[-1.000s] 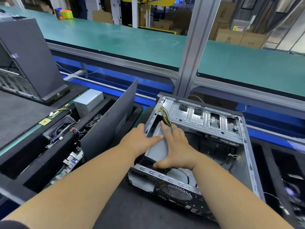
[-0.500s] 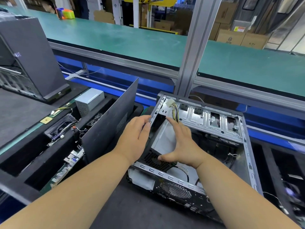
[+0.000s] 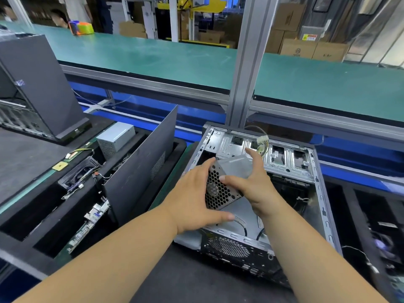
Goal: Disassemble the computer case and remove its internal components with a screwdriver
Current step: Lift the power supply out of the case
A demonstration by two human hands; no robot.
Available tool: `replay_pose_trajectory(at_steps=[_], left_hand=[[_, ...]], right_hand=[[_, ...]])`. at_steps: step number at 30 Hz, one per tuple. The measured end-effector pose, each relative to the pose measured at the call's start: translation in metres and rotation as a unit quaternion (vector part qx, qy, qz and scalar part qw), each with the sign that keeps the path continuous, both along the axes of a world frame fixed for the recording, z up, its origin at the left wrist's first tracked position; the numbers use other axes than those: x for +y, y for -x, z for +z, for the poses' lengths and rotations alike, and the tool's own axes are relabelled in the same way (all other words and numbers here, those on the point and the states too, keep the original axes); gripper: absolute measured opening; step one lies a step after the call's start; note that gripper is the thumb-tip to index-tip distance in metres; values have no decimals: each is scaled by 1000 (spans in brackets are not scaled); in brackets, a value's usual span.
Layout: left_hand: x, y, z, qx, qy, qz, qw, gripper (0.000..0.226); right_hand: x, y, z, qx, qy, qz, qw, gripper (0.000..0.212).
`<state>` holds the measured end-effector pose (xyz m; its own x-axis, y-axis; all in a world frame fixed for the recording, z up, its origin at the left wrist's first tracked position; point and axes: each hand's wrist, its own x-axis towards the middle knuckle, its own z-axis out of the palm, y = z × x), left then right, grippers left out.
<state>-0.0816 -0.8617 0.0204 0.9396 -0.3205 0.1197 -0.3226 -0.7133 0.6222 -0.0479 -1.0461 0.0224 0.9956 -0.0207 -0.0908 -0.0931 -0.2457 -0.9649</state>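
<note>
Head view: a dark side panel (image 3: pixel 140 165) stands in the tray left of the open computer case (image 3: pixel 323 206), an aluminium post (image 3: pixel 247 62) rising behind. Left hand (image 3: pixel 192 193) and right hand (image 3: pixel 258 184) grip the tilted power supply (image 3: pixel 225 182) between them, above the case's left end.

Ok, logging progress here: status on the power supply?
Both hands, left hand and right hand, grip power supply, tilted above open case. Its cable bundle trails behind; may snag.
</note>
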Motion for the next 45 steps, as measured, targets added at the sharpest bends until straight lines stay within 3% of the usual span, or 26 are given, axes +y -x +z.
replay_pose_trajectory(at_steps=[3, 6, 12, 18, 20, 25, 30, 36, 38, 45], left_hand=[[-14, 4, -2, -65, -8, 23, 998, 131], [-25, 9, -1, -91, 7, 33, 995, 121], [-36, 14, 17, -105, 70, 17, 992, 110], [-45, 7, 50, -35, 212, -29, 976, 105], [-49, 6, 54, 32, 287, -23, 957, 105], [-75, 5, 62, 132, 452, -29, 882, 86], [-95, 10, 63, 210, 533, -41, 819, 78], [-118, 16, 57, 326, 601, 6, 730, 44], [-124, 16, 56, 350, 607, 3, 713, 29], [-137, 3, 46, 414, 582, -32, 699, 17]], right_hand=[[-2, 6, 4, 13, -18, -36, 999, 114], [-6, 14, 11, 30, -20, -54, 998, 118], [-39, 30, 43, 33, -14, -7, 999, 145], [-86, 38, 77, 3, -58, -8, 998, 85], [-96, 41, 82, -12, -65, 0, 998, 65], [-128, 54, 94, -83, -49, 5, 995, 57], [-161, 71, 103, -118, -20, 36, 992, 70], [-185, 91, 102, -112, -12, 51, 992, 85], [-185, 96, 101, -97, -10, 43, 994, 93], [-171, 96, 102, -29, 30, -6, 999, 102]])
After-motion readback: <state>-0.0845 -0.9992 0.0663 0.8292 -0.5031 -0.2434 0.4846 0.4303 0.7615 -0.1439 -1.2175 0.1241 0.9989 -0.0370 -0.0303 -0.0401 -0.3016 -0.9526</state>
